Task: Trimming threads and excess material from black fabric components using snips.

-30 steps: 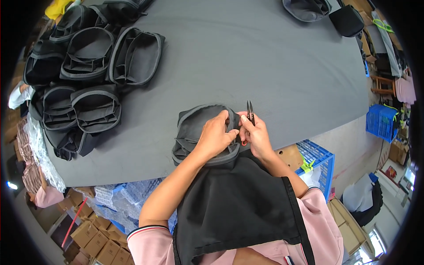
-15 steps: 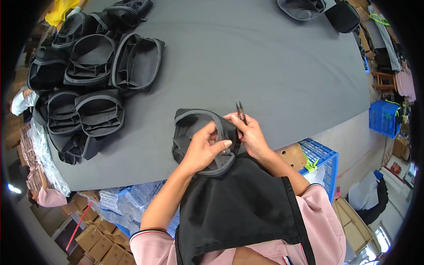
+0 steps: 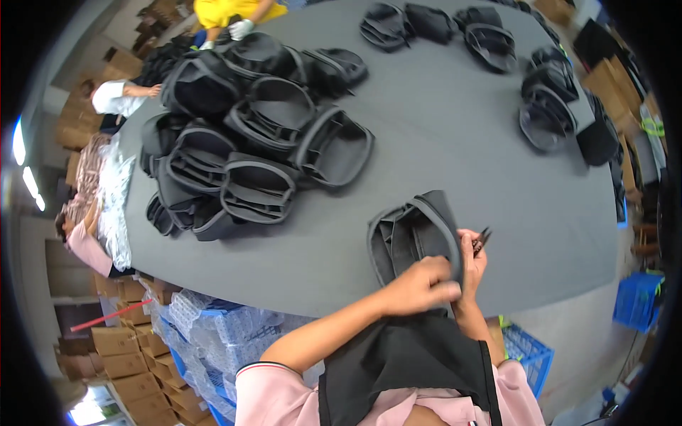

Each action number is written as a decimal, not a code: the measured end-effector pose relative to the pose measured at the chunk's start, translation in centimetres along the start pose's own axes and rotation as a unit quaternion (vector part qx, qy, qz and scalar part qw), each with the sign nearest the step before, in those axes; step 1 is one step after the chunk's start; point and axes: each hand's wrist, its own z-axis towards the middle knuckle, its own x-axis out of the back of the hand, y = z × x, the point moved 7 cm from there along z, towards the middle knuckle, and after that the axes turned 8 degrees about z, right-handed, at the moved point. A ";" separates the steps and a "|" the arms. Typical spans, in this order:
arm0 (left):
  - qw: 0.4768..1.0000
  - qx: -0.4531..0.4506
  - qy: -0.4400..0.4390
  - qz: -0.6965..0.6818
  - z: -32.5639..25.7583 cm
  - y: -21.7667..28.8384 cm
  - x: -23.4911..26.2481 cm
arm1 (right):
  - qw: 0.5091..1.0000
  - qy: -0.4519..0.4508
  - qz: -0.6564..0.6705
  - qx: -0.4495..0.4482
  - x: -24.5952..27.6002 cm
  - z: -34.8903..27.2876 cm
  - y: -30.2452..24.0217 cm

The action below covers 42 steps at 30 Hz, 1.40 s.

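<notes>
An open black pouch (image 3: 413,238) with grey-trimmed edges and inner dividers stands on the near part of the table, in front of my body. My left hand (image 3: 419,285) lies across its near side, fingers curled and a little blurred; whatever they pinch is hidden. At the pouch's right side is my right hand (image 3: 471,268), closed around small black thread snips (image 3: 483,240) whose tips point up and away. Part of that hand is hidden behind the pouch wall.
Several similar open pouches (image 3: 259,186) are heaped on the grey table (image 3: 440,117) at left; more (image 3: 547,117) stand along its far right. A gloved co-worker's hand (image 3: 241,30) is at the far left. Blue crates (image 3: 529,358) and plastic-wrapped goods (image 3: 213,334) stand below the near edge.
The view has swung, so the table lies further right and lower. The pouch has turned and tilted upright; my left hand has come out from inside to its near edge. The right still holds the snips.
</notes>
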 end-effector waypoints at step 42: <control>0.585 0.239 0.484 0.605 -15.0 -4.2 31.4 | 0.991 0.025 -0.012 -0.129 7.3 5.1 1.6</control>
